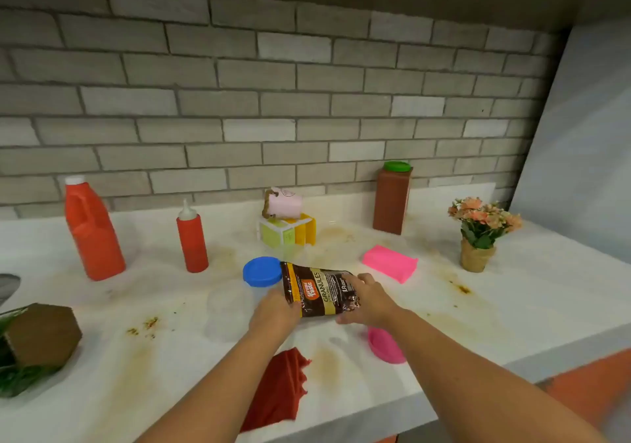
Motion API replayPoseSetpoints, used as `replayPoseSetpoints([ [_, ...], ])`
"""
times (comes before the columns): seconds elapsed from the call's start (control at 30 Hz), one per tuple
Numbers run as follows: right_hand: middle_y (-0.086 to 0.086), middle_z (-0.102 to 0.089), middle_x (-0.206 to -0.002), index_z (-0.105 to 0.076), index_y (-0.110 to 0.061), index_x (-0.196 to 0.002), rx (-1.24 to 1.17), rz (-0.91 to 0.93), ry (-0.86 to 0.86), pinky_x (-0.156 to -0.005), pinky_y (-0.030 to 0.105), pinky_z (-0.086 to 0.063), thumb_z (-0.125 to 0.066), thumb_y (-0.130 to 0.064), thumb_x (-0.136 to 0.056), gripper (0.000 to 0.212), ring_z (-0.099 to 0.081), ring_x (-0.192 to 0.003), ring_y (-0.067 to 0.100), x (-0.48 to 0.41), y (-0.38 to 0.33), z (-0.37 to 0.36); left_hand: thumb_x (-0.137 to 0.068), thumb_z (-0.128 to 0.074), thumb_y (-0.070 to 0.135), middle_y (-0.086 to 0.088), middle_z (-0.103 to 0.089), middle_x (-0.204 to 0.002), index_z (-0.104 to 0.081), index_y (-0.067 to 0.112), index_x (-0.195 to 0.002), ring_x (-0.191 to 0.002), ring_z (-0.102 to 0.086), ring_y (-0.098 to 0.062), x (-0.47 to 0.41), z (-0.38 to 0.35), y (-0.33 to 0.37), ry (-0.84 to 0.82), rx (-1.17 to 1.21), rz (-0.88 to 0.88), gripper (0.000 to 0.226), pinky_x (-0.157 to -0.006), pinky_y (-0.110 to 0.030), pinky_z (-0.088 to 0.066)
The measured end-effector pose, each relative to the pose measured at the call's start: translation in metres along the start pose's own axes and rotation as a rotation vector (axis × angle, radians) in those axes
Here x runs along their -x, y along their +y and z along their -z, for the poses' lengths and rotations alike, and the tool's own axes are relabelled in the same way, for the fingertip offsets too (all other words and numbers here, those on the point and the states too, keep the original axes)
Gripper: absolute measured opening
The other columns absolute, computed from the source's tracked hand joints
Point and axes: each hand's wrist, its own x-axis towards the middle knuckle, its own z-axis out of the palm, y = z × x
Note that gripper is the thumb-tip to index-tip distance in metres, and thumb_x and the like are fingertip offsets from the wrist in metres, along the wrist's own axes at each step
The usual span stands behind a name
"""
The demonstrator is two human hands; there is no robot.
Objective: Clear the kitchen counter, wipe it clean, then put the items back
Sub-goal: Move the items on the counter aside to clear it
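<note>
1. Lower left: hexagonal brown planter (41, 335), on its side with greenery at the frame edge. I judge it clear of the present move.
2. Left of centre: red jug (92, 231) and red squeeze bottle (192, 238), both upright on the stained counter (512, 306). The bottle is tall and narrow, so a swinging elbow could tip it.
3. Centre: blue-lidded tub (262, 271). The pouch's top edge overlaps it in this view, and I cannot confirm contact. A sideways lift could drag or topple it.
4. Centre: left hand (275, 313), fingers curled round the lower left edge of the granules pouch (319, 294). The pouch is tilted, low over the counter. I cannot tell whether it is sealed, so spilled granules are my main worry.
5. Below centre: red cloth (278, 388), at the counter's near edge. A brushing forearm could push it off.
6. Right of centre: right hand (370, 301), fingers closed over the pouch's right end.
7. Under the right forearm: pink cup (386, 347), partly hidden. Dropping the arm would knock it.
8. Right: pink sponge (391, 262), green-capped brown bottle (392, 200), flower pot (478, 234). All well apart, low risk.
</note>
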Motion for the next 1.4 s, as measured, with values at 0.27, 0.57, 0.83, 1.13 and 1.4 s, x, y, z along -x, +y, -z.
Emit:
replayPoseSetpoints([
  [0.27,0.007,-0.011,-0.156,-0.011,-0.022,-0.15,-0.028,0.028,-0.057,-0.117,0.037,-0.019,-0.076,-0.043,-0.073,0.103,-0.012,-0.144,0.026,-0.022,0.008,-0.021,-0.097,-0.047,0.027,-0.004,-0.063,-0.083,-0.057,0.012,-0.092,-0.065,-0.057,-0.015,-0.012,-0.017,-0.003,-0.093,0.575,0.138,0.019,-0.059,-0.026,-0.042],
  [0.57,0.001,-0.021,-0.153,-0.014,-0.027,-0.15,0.013,-0.007,0.019,-0.111,0.034,-0.031,-0.064,-0.028,-0.083,0.083,-0.025,-0.139,0.024,-0.027,0.013,-0.018,-0.098,-0.044,0.016,-0.011,-0.065,-0.095,-0.057,0.011,-0.099,-0.076,-0.063,-0.017,-0.03,-0.01,0.03,-0.167,0.734,0.05,0.015,-0.068,-0.029,-0.051],
  [0.83,0.002,-0.057,-0.119,-0.048,-0.028,-0.133,0.056,0.002,0.289,-0.083,0.034,-0.044,-0.043,-0.025,-0.097,0.037,-0.05,-0.112,0.024,-0.027,0.008,-0.004,-0.096,-0.044,0.014,-0.015,-0.056,-0.082,-0.047,0.01,-0.076,-0.079,-0.055,-0.024,-0.042,0.0,0.074,-0.143,0.861,-0.077,0.02,-0.071,-0.036,-0.049],
  [1.13,0.014,-0.069,-0.096,-0.065,-0.007,-0.101,-0.27,-0.069,0.492,-0.074,0.035,-0.043,-0.046,-0.022,-0.097,0.025,-0.062,-0.091,0.029,-0.014,-0.002,0.054,-0.098,-0.042,0.03,0.001,-0.058,-0.076,-0.053,0.013,-0.077,-0.073,-0.056,-0.011,-0.039,0.022,0.118,-0.014,0.975,-0.298,0.029,-0.063,-0.025,-0.045],
  [1.4,-0.007,-0.058,-0.074,-0.058,-0.019,-0.083,-0.542,-0.161,0.44,-0.061,0.03,-0.052,-0.047,-0.025,-0.097,0.019,-0.059,-0.076,0.018,0.025,0.011,0.102,-0.093,-0.053,0.026,-0.002,-0.052,-0.11,-0.05,0.012,-0.113,-0.098,-0.051,-0.016,-0.06,0.002,0.128,0.012,0.966,-0.268,0.025,-0.078,-0.03,-0.042],
])
